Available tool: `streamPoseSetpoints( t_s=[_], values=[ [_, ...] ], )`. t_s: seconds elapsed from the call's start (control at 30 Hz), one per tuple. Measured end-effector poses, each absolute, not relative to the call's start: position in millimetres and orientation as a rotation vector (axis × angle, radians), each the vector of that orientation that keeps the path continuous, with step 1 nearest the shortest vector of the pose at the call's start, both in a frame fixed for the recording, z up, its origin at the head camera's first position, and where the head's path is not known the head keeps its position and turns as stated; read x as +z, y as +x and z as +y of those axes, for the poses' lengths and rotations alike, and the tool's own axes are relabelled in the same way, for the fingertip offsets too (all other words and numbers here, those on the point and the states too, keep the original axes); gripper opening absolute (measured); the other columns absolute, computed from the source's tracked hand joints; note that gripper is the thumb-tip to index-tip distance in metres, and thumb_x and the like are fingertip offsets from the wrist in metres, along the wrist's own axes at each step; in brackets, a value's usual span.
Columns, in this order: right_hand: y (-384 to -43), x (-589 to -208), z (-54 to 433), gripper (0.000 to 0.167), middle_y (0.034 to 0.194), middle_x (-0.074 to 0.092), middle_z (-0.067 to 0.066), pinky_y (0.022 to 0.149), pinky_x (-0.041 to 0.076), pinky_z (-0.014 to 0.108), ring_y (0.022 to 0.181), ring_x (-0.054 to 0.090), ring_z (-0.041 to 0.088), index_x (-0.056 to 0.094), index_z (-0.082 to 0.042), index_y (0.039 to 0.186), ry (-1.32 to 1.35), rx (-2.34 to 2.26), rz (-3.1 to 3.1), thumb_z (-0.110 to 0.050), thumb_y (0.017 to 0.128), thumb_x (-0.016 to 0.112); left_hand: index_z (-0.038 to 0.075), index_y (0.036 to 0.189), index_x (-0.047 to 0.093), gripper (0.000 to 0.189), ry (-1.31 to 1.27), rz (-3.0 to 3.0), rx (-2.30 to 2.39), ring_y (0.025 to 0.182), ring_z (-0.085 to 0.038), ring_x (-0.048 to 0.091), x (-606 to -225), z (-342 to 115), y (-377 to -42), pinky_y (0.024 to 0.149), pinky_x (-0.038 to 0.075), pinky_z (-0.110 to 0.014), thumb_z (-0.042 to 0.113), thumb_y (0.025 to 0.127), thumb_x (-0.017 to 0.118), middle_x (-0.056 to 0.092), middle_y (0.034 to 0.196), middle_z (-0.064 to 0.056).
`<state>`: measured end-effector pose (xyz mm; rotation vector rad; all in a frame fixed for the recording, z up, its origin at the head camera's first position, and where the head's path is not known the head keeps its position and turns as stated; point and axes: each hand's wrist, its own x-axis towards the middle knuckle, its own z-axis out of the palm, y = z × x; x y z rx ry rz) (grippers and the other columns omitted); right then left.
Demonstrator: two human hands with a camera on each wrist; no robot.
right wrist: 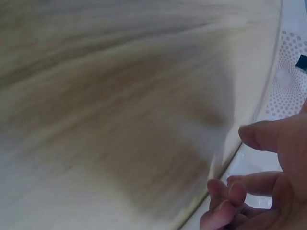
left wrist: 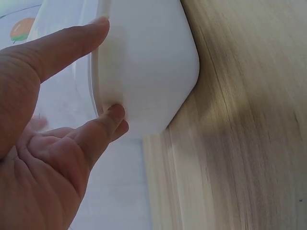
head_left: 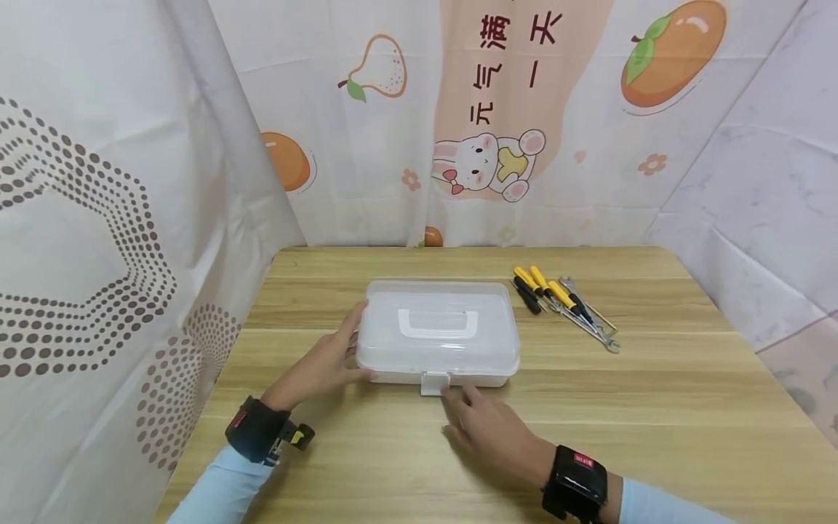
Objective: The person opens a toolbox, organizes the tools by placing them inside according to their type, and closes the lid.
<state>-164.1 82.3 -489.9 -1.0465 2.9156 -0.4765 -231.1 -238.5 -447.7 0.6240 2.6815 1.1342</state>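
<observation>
Hands (head_left: 325,362) at lidded box (head_left: 437,346), left fingers (head_left: 352,318) partly hidden, sleeves (head_left: 221,486) cropped

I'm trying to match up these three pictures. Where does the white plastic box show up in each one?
Head: near the middle, the whole white plastic box seen from above, lid shut.
Left wrist: upper left to centre, its white side close up.
Right wrist: lower right, only a pale part, apparently, partly hidden by the right hand.
Shared landmark: the wood-grained table is in all three.
</observation>
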Motion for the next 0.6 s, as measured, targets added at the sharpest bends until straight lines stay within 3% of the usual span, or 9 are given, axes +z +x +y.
streamPoseSetpoints(
  t_s=[0.1,0.2,0.3,0.33,0.4,0.47,0.53,0.6],
  values=[
    [-168,-491,90,0.046,0.112,0.066,0.008,0.078,0.055,0.038,0.088,0.063,0.019,0.061,-0.008,0.138,-1.209,-0.316,2.985,-0.028,0.098,0.070,0.012,0.165,0.010,0.114,0.593,2.700,1.100,0.140,-0.031,0.047,-450,-243,-229,0.109,0.043,-0.044,0.034,0.085,0.087,0.032,0.161,-0.020],
    [-171,-486,105,0.027,0.101,0.071,0.003,0.078,0.054,0.036,0.087,0.065,0.018,0.071,-0.010,0.117,-1.460,-0.238,3.101,-0.021,0.092,0.074,0.004,0.162,0.024,0.106,0.561,2.694,1.055,0.135,-0.029,0.053,-453,-248,-226,0.108,0.043,-0.047,0.047,0.086,0.083,0.047,0.151,-0.018],
    [-176,-475,124,0.009,0.086,0.068,-0.003,0.070,0.052,0.031,0.078,0.061,0.013,0.071,-0.012,0.098,-1.611,-0.391,3.215,-0.019,0.094,0.070,0.000,0.159,0.028,0.101,0.557,2.647,1.074,0.133,-0.028,0.056,-455,-249,-224,0.106,0.045,-0.046,0.050,0.088,0.079,0.051,0.148,-0.018],
    [-179,-471,130,0.011,0.085,0.066,-0.003,0.067,0.051,0.030,0.076,0.059,0.013,0.070,-0.012,0.096,-1.608,-0.488,3.257,-0.023,0.097,0.068,0.000,0.159,0.028,0.100,0.563,2.639,1.083,0.133,-0.028,0.056,-455,-248,-224,0.106,0.045,-0.045,0.049,0.089,0.079,0.050,0.149,-0.018],
    [-187,-465,140,0.027,0.093,0.065,0.003,0.063,0.050,0.030,0.080,0.058,0.017,0.068,-0.009,0.103,-1.502,-0.623,3.364,-0.036,0.102,0.062,0.001,0.159,0.030,0.097,0.579,2.647,1.092,0.132,-0.026,0.057,-453,-248,-225,0.106,0.046,-0.044,0.046,0.089,0.080,0.050,0.149,-0.018],
    [-197,-462,150,0.047,0.112,0.062,0.012,0.064,0.052,0.035,0.094,0.057,0.026,0.063,-0.007,0.122,-1.300,-0.710,3.407,-0.048,0.098,0.067,0.001,0.158,0.031,0.095,0.599,2.661,1.089,0.132,-0.026,0.057,-452,-248,-225,0.105,0.046,-0.043,0.042,0.089,0.081,0.050,0.149,-0.017],
    [-208,-465,159,0.078,0.137,0.052,0.021,0.078,0.056,0.047,0.116,0.055,0.037,0.050,-0.008,0.145,-1.092,-0.822,3.334,-0.056,0.089,0.076,0.001,0.158,0.032,0.094,0.611,2.676,1.084,0.132,-0.026,0.057,-452,-249,-226,0.105,0.046,-0.043,0.040,0.088,0.082,0.050,0.149,-0.018],
    [-214,-470,165,0.111,0.155,0.038,0.023,0.094,0.051,0.058,0.133,0.045,0.043,0.027,-0.013,0.161,-0.959,-0.924,3.178,-0.055,0.078,0.087,0.002,0.157,0.033,0.092,0.610,2.684,1.082,0.132,-0.026,0.055,-452,-248,-226,0.105,0.046,-0.043,0.037,0.088,0.082,0.050,0.148,-0.017]
  ],
)
